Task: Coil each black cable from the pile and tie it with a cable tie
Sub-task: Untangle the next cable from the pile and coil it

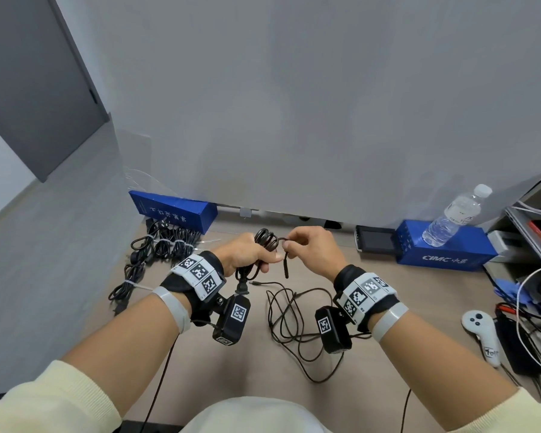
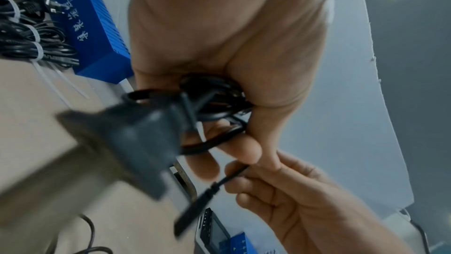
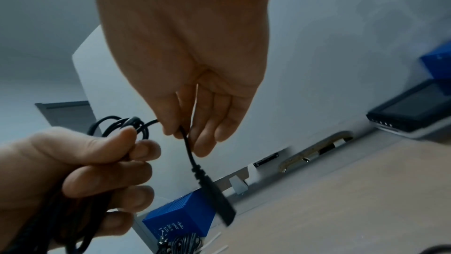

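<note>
My left hand [image 1: 247,254] grips a coiled black cable [image 1: 265,239] above the table; the loops show in its palm [image 2: 214,104] and above its fingers [image 3: 119,125]. A blurred black plug body [image 2: 136,138] hangs close to the left wrist camera. My right hand [image 1: 310,248] pinches the cable's free end just beside the coil, and the barrel connector [image 1: 286,268] dangles below its fingers [image 3: 214,196]. Another loose black cable [image 1: 294,320] lies tangled on the table below both hands. Several coiled cables bound with white ties [image 1: 156,248] lie at the left.
A blue box [image 1: 175,214] stands behind the tied cables, with loose white cable ties [image 2: 61,79] beside it. Another blue box [image 1: 444,248] carries a water bottle [image 1: 456,214]. A small black device [image 1: 375,239], a white controller [image 1: 481,335] and wires crowd the right.
</note>
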A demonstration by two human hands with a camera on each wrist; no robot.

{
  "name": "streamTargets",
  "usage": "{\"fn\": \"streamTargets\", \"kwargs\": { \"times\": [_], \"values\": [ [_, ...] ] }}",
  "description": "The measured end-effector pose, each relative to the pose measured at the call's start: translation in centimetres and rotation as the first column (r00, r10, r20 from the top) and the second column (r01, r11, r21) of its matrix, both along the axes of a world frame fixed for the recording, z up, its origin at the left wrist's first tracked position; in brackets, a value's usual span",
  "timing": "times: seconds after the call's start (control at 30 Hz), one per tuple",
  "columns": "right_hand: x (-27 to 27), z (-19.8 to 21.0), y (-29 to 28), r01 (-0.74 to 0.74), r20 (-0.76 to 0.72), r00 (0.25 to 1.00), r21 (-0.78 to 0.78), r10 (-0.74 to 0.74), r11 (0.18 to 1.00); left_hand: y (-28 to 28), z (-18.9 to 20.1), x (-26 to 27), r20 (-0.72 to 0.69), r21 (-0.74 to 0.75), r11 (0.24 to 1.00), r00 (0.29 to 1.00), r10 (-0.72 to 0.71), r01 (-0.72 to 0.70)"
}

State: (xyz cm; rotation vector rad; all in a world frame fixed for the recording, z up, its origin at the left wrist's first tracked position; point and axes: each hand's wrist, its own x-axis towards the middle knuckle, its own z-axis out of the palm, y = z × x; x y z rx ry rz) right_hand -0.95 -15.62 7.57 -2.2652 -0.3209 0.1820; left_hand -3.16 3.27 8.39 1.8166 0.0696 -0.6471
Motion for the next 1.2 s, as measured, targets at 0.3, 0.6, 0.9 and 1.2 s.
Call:
{"fn": "streamTargets", "kwargs": {
  "times": [0.3, 0.6, 0.9, 1.2],
  "values": [
    [-1.1, 1.2, 1.2, 0.071, -0.184, 0.983, 0.242, -0.026, 0.968, -0.2, 0.0, -0.6, 0.107, -0.100, 0.985, 0.982, 0.154, -0.144],
    [-1.1, -0.6, 2.7, 0.029, -0.115, 0.993, 0.185, -0.008, 0.982, 0.1, 0.0, -1.6, 0.003, -0.086, 0.996, 1.000, 0.015, -0.015],
    [-2.4, -1.0, 7.1, 0.006, -0.351, 0.932, 0.262, 0.089, 0.965, 2.1, -2.2, -3.1, 0.010, -0.036, 0.995, 0.995, 0.097, -0.096],
    [-3.0, -6.2, 12.8, -0.085, -0.219, 0.971, 0.080, 0.100, 0.993, 6.1, -4.9, -5.9, -0.123, -0.108, 0.979, 0.980, 0.159, -0.172]
  ]
}}
